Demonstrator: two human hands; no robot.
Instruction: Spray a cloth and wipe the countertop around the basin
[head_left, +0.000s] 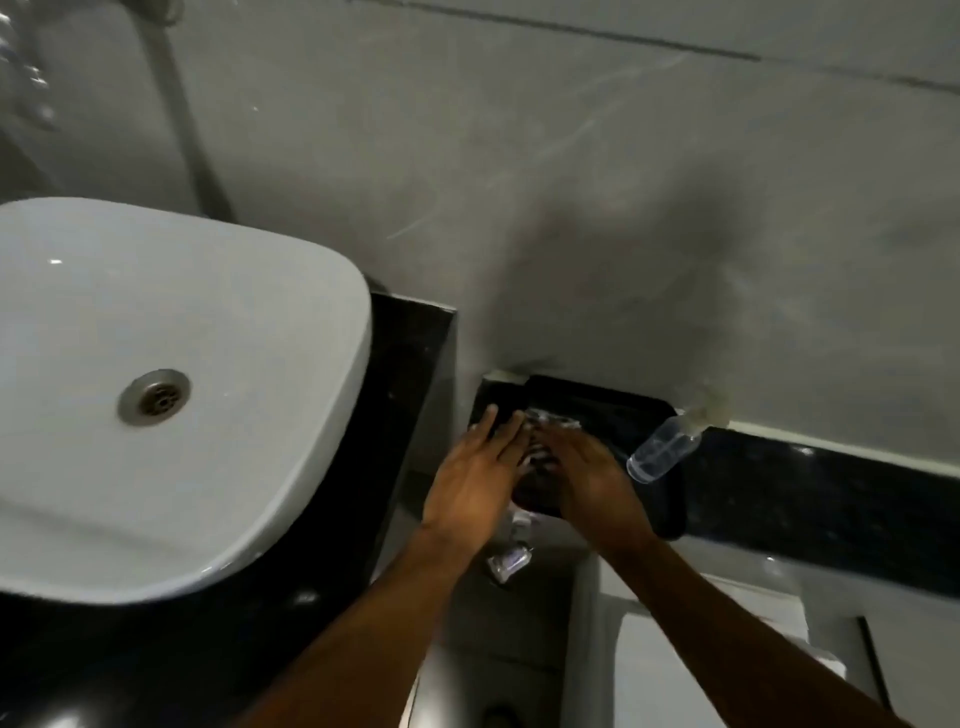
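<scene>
A white basin (171, 395) sits on the black countertop (410, 364) at the left. To its right, on a lower black ledge (810, 493), lies a black tray (623, 410). On the tray is a dark cloth with a pale pattern (535, 460), bunched between my hands. My left hand (475, 483) rests on the cloth's left side with its fingers stretched out and apart. My right hand (592, 483) covers the cloth's right side; its thumb is hidden, so its grip is unclear. A clear spray bottle (662, 449) leans at the tray's right edge, untouched.
A grey tiled wall (571, 182) rises directly behind the ledge and basin. A small shiny fitting (511, 558) shows below my left wrist, in the gap between counter and ledge. White surfaces (727, 649) lie lower right.
</scene>
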